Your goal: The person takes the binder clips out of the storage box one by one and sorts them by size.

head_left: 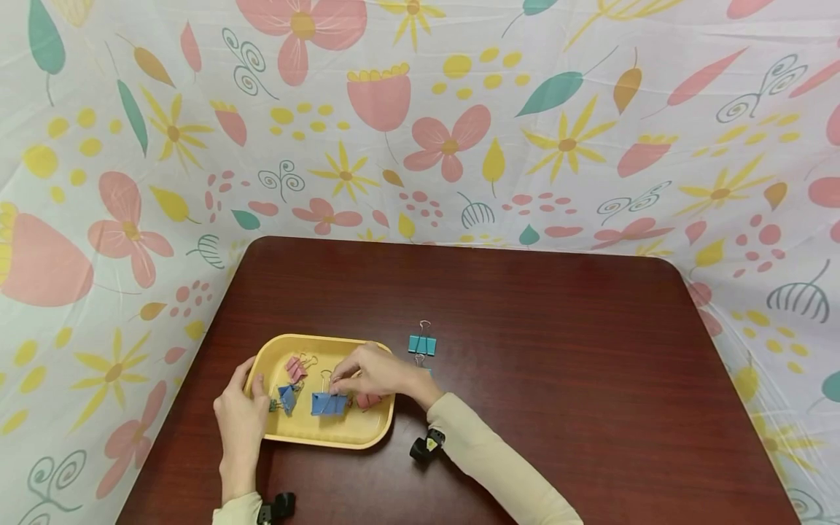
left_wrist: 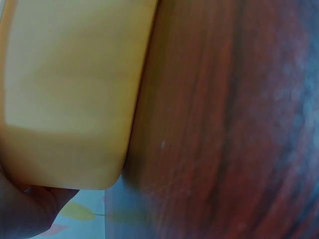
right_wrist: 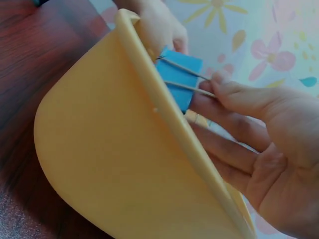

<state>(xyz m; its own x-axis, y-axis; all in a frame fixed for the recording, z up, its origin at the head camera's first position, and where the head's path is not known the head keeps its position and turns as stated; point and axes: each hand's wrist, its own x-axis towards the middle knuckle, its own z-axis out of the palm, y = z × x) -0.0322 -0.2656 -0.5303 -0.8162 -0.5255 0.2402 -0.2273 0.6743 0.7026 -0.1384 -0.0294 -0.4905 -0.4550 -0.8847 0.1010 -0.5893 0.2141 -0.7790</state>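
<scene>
A yellow tray [head_left: 321, 439] sits on the left part of the table, holding several binder clips. My left hand [head_left: 239, 415] grips its left end, thumb over the rim and fingers outside; the left wrist view shows the tray's side wall [left_wrist: 75, 154]. Over the tray, my right hand [head_left: 379, 373] pinches a large blue binder clip [head_left: 328, 405] by a wire handle. In the right wrist view that blue clip [right_wrist: 180, 74] shows above the rim. Inside the tray lie a pink clip [head_left: 296, 370], a smaller blue clip [head_left: 287, 399] and another pink clip [head_left: 369, 401], partly hidden by my right hand.
A teal binder clip [head_left: 422, 345] lies on the brown table [head_left: 558, 350] just right of the tray. Another clip in front of it is partly hidden by my right wrist. A flower-patterned cloth [head_left: 453, 95] hangs behind and beside the table.
</scene>
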